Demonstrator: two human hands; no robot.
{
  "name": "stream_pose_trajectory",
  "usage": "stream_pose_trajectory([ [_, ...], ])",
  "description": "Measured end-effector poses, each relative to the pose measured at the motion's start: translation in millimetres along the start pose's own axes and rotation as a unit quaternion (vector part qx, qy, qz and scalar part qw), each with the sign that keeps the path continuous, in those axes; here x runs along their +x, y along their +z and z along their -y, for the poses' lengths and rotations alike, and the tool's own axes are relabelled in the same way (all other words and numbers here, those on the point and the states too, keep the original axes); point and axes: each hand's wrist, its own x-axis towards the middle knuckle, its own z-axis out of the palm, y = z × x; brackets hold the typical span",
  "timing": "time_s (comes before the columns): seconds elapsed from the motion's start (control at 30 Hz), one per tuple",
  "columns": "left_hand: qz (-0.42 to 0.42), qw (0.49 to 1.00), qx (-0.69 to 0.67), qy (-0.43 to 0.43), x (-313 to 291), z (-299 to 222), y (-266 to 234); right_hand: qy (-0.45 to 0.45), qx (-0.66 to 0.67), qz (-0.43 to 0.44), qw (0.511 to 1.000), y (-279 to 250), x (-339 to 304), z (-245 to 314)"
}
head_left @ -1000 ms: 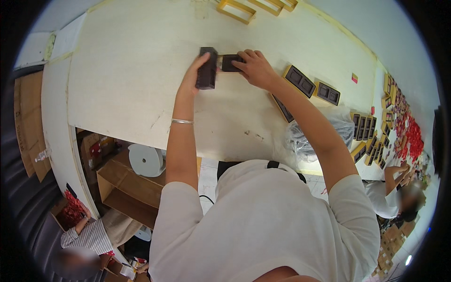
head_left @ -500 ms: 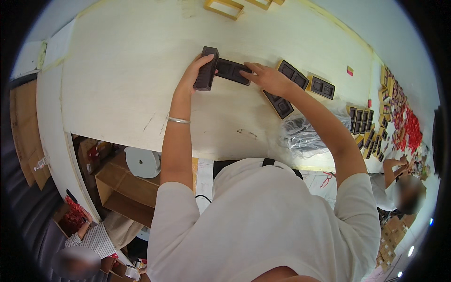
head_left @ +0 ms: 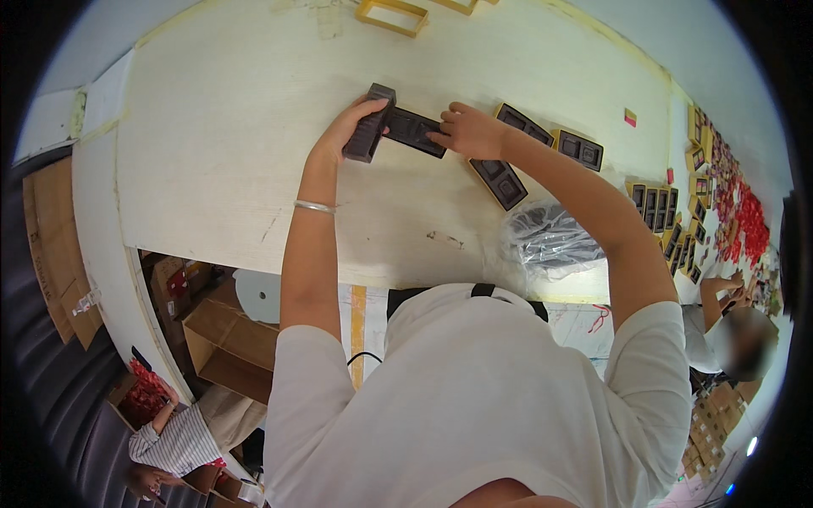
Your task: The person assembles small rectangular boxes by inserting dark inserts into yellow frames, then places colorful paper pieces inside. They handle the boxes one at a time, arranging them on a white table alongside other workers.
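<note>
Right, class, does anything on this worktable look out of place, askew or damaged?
Dark marks mar the pale tabletop near its front edge, perhaps scuffs. A small red-and-yellow piece lies alone, away from the red heap at far right. Three dark trays near the right hand sit at different angles, unlike the row farther right.

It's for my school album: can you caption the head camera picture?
Left hand holding a stack of dark trays, right hand at one end of another tray.
</note>
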Motion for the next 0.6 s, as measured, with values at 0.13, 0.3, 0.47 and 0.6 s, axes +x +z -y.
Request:
stream_pose_trajectory([
  [0.13, -0.006, 0.996, -0.082, -0.025, -0.7, 10.5, 0.6, 0.124, 0.049, -0.063, 0.989, -1.1, -9.1, 27.0],
  [0.3, 0.010, 0.990, -0.135, -0.034, -2.1, 27.4, 11.8, 0.204, 0.063, -0.090, 0.973, 15.6, -24.3, 36.5],
  [0.47, 0.083, 0.975, -0.206, 0.010, 4.2, 59.2, 65.4, 0.250, 0.128, -0.068, 0.957, 10.7, -110.2, -13.1],
  [0.6, 0.085, 0.932, -0.345, 0.070, 14.5, 65.4, 76.0, 0.277, 0.092, 0.006, 0.957, -5.0, -169.8, -39.1],
])
